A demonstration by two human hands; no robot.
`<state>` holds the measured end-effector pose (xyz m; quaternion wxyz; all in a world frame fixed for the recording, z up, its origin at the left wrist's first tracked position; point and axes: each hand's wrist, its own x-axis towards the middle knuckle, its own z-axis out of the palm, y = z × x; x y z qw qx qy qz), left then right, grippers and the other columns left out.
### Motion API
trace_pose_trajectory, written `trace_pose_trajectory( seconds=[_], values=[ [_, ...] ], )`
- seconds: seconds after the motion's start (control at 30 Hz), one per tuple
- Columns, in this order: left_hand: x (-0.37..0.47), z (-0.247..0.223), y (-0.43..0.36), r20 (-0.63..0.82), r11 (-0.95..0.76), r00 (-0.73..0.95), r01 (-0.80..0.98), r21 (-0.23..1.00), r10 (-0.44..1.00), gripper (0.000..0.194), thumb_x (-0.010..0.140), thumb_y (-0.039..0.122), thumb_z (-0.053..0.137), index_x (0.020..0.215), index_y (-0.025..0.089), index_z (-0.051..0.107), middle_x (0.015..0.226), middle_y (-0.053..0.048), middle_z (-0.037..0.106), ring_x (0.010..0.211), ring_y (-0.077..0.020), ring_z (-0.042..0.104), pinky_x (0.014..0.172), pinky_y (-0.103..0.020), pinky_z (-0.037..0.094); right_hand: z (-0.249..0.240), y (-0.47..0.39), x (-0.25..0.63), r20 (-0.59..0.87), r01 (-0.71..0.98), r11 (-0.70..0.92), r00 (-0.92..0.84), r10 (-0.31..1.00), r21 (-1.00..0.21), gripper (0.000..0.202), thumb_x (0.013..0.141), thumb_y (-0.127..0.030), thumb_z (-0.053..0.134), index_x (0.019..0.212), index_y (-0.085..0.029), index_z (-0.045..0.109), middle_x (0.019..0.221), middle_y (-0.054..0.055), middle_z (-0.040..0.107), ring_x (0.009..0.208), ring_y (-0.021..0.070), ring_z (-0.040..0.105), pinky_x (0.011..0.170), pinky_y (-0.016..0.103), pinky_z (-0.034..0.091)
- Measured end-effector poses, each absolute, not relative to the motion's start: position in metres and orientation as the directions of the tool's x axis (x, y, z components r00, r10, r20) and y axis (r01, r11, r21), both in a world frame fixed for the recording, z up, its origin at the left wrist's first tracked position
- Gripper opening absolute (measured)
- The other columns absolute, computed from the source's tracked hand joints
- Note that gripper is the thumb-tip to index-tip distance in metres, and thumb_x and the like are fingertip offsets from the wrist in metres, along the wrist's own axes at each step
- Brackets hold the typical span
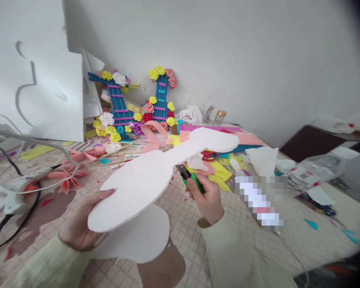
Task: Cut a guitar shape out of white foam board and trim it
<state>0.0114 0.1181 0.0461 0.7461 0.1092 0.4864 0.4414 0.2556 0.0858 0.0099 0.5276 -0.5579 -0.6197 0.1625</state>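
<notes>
The left hand (pixel 81 224) grips the lower rim of a white guitar-shaped cutout (pixel 132 188), thumb on top; its other fingers are mostly hidden underneath. The cutout, apparently foam board, is held tilted above the near half of the table (pixel 195 244), its narrow neck reaching toward the far edge. The fingers of the right hand (pixel 208 200) are curled closed around a green-and-black utility knife (pixel 195 182), the far ones out of sight. Its dark blade lies right by the join of body and neck; whether it touches cannot be told.

A second white cutout (pixel 145 236), rounded, lies below the first near the table's near edge, partly covered by it and by the left arm. Red-handled scissors (pixel 210 155) are half hidden behind the cutout's head, among crinkled yellow paper scraps (pixel 220 174). An oblong object (pixel 259 204) toward the right edge is pixelated beyond recognition. Past it lies a clear plastic bottle (pixel 321 166).

Along the far edge, two blue guitar models (pixel 161 96) with purple strips and ruffled paper roses stand against the wall, their lower parts crowded by flowers.
</notes>
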Motion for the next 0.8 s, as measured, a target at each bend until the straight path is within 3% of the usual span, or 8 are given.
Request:
trace_pose_trajectory(
  seconds=[0.23, 0.47, 0.63, 0.8],
  values=[
    [0.0144, 0.0453, 0.1197, -0.639, 0.589, 0.136, -0.566, 0.577, 0.757, 0.032, 0.083, 0.004, 0.033, 0.107, -0.001, 0.053, 0.043, -0.008, 0.063, 0.032, -0.0228, 0.058, 0.025, -0.025, 0.046, 0.0100, 0.0849, 0.2532, 0.465, 0.449, 0.330, 0.233, 0.854, -0.830, 0.025, 0.084, -0.037, 0.045, 0.070, -0.017, 0.052, 0.056, -0.001, 0.053, 0.043, 0.0082, 0.045, 0.043, 0.021, 0.038],
    [0.0158, 0.0486, 0.1164, -0.673, 0.629, 0.127, -0.512, 0.584, 0.729, 0.034, 0.083, 0.006, 0.033, 0.112, -0.003, 0.049, 0.043, -0.011, 0.063, 0.030, -0.0241, 0.057, 0.024, -0.027, 0.044, 0.0087, 0.0844, 0.2513, 0.473, 0.501, 0.316, 0.224, 0.852, -0.806, 0.022, 0.083, -0.035, 0.048, 0.071, -0.017, 0.054, 0.055, -0.001, 0.054, 0.046, 0.0093, 0.048, 0.045, 0.021, 0.040],
    [0.0177, 0.0485, 0.1147, -0.655, 0.629, 0.142, -0.483, 0.609, 0.743, 0.037, 0.082, 0.006, 0.035, 0.117, -0.002, 0.046, 0.050, -0.013, 0.066, 0.040, -0.0276, 0.062, 0.033, -0.031, 0.051, 0.0099, 0.0842, 0.2504, 0.484, 0.529, 0.308, 0.233, 0.844, -0.791, 0.022, 0.083, -0.034, 0.047, 0.071, -0.017, 0.054, 0.055, -0.001, 0.054, 0.046, 0.0092, 0.048, 0.047, 0.021, 0.039],
    [0.0168, 0.0489, 0.1162, -0.651, 0.612, 0.127, -0.514, 0.602, 0.748, 0.036, 0.083, 0.005, 0.033, 0.116, -0.004, 0.046, 0.046, -0.012, 0.064, 0.034, -0.0245, 0.059, 0.029, -0.027, 0.047, 0.0111, 0.0840, 0.2501, 0.485, 0.546, 0.304, 0.224, 0.845, -0.781, 0.024, 0.083, -0.035, 0.047, 0.069, -0.017, 0.054, 0.053, -0.001, 0.054, 0.046, 0.0091, 0.048, 0.047, 0.021, 0.039]
  ],
)
